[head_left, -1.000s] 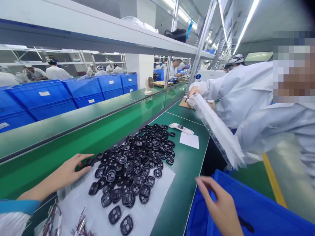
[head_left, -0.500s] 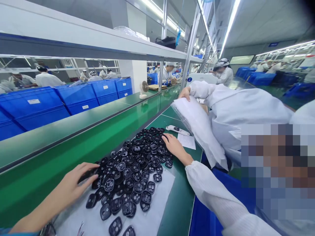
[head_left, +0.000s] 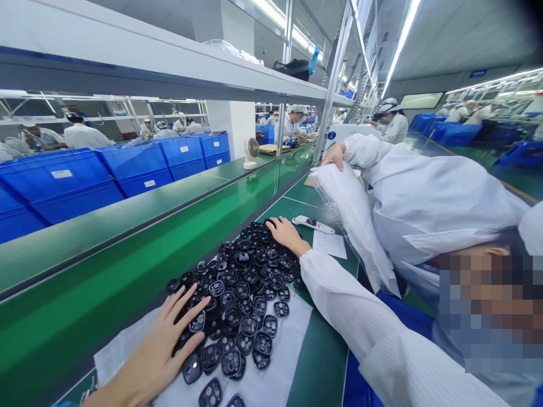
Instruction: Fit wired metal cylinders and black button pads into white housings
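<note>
A heap of black rounded-square plastic parts with round lens-like openings lies on a white sheet over the green bench. My left hand rests at the heap's near left side, its fingers spread over and touching several parts. At the far end of the heap, my right hand, in a white sleeve, lies with fingers stretched over the parts. Neither hand is seen gripping a part. Just beyond the right hand are a white cutter-like tool and a printed paper.
Close on the right, a co-worker in white leans over; their hand holds a white plastic bag. A green conveyor belt runs along the left. Beyond it stand blue bins and a small fan. A shelf spans overhead.
My left hand has moved right onto the heap and its fingers have spread. My right hand has shifted left and away, across the heap's far end. The view has shifted slightly.
</note>
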The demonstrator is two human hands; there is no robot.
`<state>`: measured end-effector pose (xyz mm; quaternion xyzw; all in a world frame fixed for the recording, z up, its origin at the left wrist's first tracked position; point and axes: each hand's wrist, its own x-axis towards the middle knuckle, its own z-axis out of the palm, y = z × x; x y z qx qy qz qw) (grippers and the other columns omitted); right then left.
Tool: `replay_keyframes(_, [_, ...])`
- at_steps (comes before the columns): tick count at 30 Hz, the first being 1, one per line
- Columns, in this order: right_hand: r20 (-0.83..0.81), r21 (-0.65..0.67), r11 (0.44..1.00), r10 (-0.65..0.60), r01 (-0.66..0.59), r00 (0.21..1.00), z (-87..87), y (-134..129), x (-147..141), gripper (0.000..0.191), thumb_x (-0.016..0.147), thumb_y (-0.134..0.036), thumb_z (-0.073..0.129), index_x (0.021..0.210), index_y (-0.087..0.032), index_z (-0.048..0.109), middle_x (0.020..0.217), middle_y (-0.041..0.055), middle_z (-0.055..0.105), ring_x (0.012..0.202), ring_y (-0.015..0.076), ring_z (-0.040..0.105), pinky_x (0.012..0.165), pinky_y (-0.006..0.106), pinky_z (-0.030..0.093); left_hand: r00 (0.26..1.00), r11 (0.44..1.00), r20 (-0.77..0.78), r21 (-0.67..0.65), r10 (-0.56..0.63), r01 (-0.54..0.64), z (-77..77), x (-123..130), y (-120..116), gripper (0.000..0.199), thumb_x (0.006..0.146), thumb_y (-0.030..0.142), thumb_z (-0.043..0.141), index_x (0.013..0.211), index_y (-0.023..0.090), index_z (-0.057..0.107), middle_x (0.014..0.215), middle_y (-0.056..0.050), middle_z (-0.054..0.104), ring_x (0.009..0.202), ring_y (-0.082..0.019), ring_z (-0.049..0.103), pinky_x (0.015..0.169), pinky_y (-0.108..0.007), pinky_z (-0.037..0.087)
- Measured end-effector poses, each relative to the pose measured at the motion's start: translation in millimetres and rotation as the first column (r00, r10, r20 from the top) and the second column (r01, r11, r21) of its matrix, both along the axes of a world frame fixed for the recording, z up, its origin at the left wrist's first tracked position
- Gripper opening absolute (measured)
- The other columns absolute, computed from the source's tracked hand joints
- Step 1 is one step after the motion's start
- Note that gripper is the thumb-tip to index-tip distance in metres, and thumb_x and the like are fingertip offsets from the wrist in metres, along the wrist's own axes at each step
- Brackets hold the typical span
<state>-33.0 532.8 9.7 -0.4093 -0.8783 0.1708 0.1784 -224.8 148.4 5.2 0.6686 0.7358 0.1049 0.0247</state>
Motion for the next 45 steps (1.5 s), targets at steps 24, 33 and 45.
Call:
replay_keyframes(24, [0.122, -0.073, 0.997, 0.041, -0.032, 0.992, 1.2, -18.9, -42.3, 0.049, 0.103, -0.041, 0.063, 0.147, -0.022, 0.054, 0.156, 0.0130, 0.047, 0.140, 0.0345, 0.049, 0.116, 0.063, 0.039, 0.928, 0.970, 0.283, -0.078, 0.243, -0.231, 18.9, -24.5, 47.0, 0.065, 0.108, 0.061, 0.018, 0.161, 0.028, 0.038, 0.168, -0.007, 0.033, 0.157, -0.028, 0.027, 0.129, -0.058, 0.020])
replay_keyframes(33, [0.054, -0.118, 0.970, 0.220, -0.213, 0.974, 12.3, -53.4, -32.4, 0.046, 0.104, -0.042, 0.061, 0.145, -0.022, 0.057, 0.154, 0.0123, 0.051, 0.143, 0.0339, 0.047, 0.119, 0.064, 0.034, 0.919, 0.979, 0.345, -0.138, 0.192, -0.153, 24.9, -0.4, 42.2, 0.065, 0.106, 0.064, 0.023, 0.161, 0.031, 0.036, 0.169, 0.000, 0.032, 0.158, -0.027, 0.023, 0.131, -0.055, 0.015])
replay_keyframes(45, [-0.229, 0.060, 0.887, 0.460, -0.459, 0.858, 44.8, -193.2, 73.5, 0.037, 0.110, -0.037, 0.046, 0.144, -0.027, 0.057, 0.154, 0.0053, 0.056, 0.146, 0.0201, 0.049, 0.124, 0.040, 0.040, 0.985, 0.998, 0.159, -0.021, 0.068, -0.065, 28.9, 2.2, 26.2, 0.053, 0.110, 0.054, 0.031, 0.160, 0.037, 0.037, 0.168, 0.001, 0.033, 0.157, -0.031, 0.025, 0.127, -0.063, 0.021])
